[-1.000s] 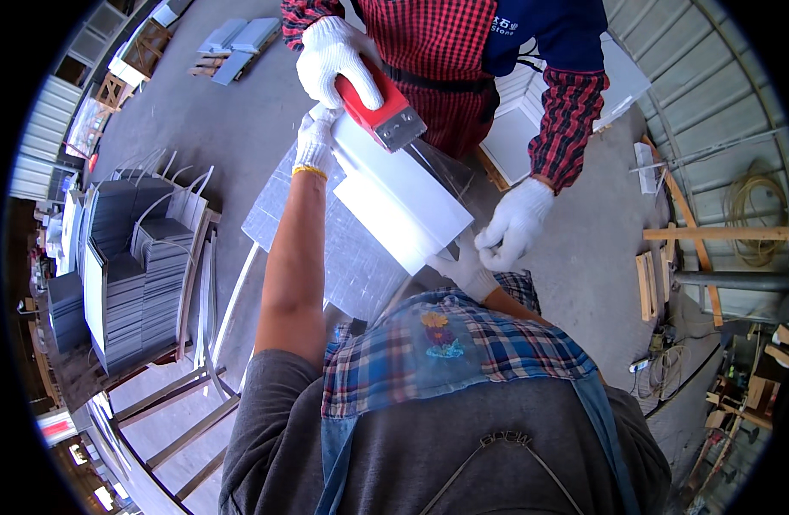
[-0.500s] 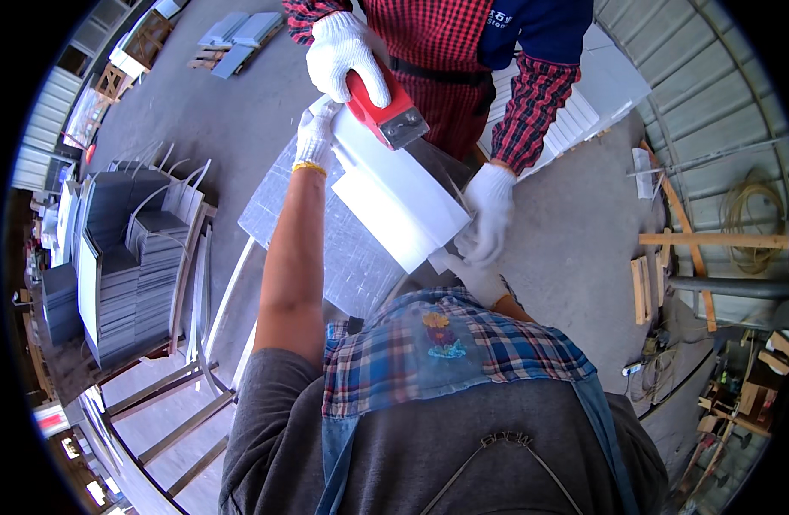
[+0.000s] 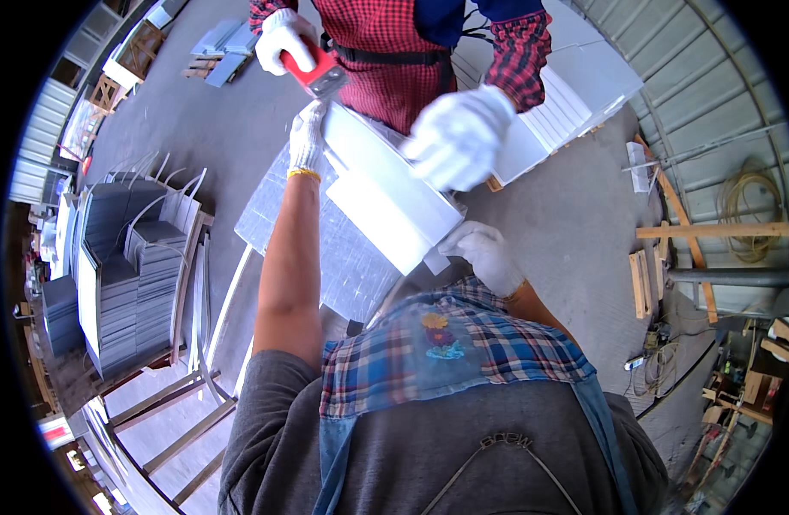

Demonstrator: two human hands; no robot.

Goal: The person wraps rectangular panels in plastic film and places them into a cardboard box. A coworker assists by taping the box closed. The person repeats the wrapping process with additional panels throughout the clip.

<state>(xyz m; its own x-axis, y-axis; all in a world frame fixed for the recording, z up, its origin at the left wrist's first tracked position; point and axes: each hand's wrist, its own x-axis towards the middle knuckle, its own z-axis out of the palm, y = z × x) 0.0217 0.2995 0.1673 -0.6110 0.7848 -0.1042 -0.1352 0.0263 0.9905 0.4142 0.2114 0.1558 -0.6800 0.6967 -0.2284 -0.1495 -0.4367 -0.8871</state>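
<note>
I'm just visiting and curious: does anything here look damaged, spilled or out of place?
The grey surface under the white workpiece looks scratched, streaked with pale lines. At right, a cable lies loosely looped on the floor, looking untidy.

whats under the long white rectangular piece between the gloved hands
A scratched, flat grey surface shows past the lower-left edge of the long white rectangular piece. Whatever lies directly beneath the piece is covered.

Noted panel [image 3: 392,210] on worktable [image 3: 343,266] at centre, slab stack [image 3: 137,292] to left, pallet [image 3: 204,69] beyond that, co-worker [image 3: 386,73] on far side, coiled hose [image 3: 729,204] at right.
</note>
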